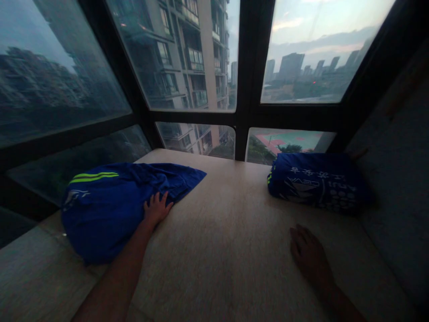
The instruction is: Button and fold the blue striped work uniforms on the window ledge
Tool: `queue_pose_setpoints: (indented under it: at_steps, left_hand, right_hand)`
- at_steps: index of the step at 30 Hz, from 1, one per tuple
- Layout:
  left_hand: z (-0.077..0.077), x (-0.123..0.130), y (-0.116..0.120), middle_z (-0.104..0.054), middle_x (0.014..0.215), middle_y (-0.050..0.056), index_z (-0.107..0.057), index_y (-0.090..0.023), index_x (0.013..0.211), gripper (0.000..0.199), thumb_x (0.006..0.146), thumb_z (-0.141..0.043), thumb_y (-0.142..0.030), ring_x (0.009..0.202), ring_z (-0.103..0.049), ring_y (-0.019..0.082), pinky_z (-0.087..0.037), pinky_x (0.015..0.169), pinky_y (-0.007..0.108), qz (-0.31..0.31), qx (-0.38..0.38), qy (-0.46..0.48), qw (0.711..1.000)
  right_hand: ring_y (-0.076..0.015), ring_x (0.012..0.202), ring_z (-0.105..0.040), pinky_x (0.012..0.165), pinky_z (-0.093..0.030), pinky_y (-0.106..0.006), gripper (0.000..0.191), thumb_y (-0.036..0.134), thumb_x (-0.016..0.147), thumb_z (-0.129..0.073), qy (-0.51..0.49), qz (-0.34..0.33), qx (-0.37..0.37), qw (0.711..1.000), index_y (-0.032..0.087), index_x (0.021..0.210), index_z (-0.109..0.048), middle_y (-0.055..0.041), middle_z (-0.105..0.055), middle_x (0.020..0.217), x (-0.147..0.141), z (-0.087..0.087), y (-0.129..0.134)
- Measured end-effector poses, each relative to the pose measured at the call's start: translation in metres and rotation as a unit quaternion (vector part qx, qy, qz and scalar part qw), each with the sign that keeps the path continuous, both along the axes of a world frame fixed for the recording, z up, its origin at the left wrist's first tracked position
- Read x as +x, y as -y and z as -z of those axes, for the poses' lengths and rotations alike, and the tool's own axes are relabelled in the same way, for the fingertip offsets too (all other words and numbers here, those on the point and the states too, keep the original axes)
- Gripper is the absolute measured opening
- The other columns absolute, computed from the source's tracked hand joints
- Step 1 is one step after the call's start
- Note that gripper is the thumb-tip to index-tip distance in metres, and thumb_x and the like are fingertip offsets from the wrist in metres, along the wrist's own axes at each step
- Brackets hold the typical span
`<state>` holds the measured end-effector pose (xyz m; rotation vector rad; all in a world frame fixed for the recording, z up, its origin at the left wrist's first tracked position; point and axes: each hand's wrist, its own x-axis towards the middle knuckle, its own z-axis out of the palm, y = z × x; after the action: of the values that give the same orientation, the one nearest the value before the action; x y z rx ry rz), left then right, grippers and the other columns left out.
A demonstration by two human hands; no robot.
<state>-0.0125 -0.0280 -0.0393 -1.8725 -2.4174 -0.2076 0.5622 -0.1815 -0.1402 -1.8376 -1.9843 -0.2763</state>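
Note:
On the left of the sill lies a heap of blue cloth (107, 214), which looks like a garment, with yellow-green stripes and a small pale print. My left hand (158, 209) rests on its right edge, fingers spread and lying on the fabric. To the right, a folded stack of blue garments (311, 181) with white lettering and logos sits by the wall. Nearer to me than that stack is my right hand (308, 252), over the sill and apart from the cloth. Its fingers are loosely bent in dim light, and nothing shows in them.
A pale stone-like window sill (231, 232) spans the foreground. Dark window frames (248, 89) border it at the back and left. A grey wall (398, 179) stands on the right. Tall buildings and a sports court show outside through the glass.

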Motion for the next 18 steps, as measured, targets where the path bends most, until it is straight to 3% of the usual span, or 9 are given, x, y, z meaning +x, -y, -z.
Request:
queue_pose_setpoints:
  at_steps: [4,8,13,18]
  left_hand:
    - [0.022,0.024,-0.023,-0.046,0.146,0.017,-0.044,-0.022,0.148,0.056,0.096,-0.038,-0.042,0.136,-0.040,0.034,-0.028,0.110,0.055,0.024,-0.019,-0.009,0.999]
    - [0.031,0.048,-0.028,-0.044,0.148,0.016,-0.043,-0.021,0.148,0.056,0.096,-0.039,-0.042,0.137,-0.038,0.033,-0.026,0.112,0.050,0.054,-0.004,-0.015,0.998]
    - [0.031,0.078,-0.014,-0.046,0.144,0.019,-0.047,-0.019,0.144,0.054,0.096,-0.042,-0.042,0.133,-0.040,0.034,-0.028,0.110,0.050,0.091,0.018,-0.009,0.996]
    - [0.026,0.125,0.016,-0.051,0.129,0.018,-0.056,-0.017,0.132,0.057,0.092,-0.047,-0.056,0.121,-0.047,0.032,-0.034,0.103,0.045,0.152,0.037,0.018,0.987]
  right_hand:
    - [-0.0321,0.128,-0.050,0.107,-0.041,-0.049,0.044,0.032,0.092,-0.041,-0.006,-0.002,0.001,1.000,0.014,0.126,-0.064,-0.0168,-0.057,0.137,0.000,-0.001,0.001]
    - [-0.0328,0.129,-0.048,0.107,-0.040,-0.049,0.045,0.031,0.091,-0.041,0.005,0.004,0.001,1.000,0.013,0.125,-0.064,-0.0175,-0.057,0.136,-0.001,-0.003,0.002]
    - [-0.0333,0.129,-0.048,0.106,-0.040,-0.050,0.046,0.031,0.091,-0.039,0.016,0.005,-0.007,1.000,0.012,0.125,-0.064,-0.0186,-0.058,0.135,-0.001,-0.006,0.002]
    - [-0.0330,0.127,-0.049,0.106,-0.041,-0.048,0.046,0.030,0.091,-0.038,0.022,0.009,-0.001,1.000,0.011,0.124,-0.064,-0.0185,-0.058,0.134,-0.002,-0.005,0.001]
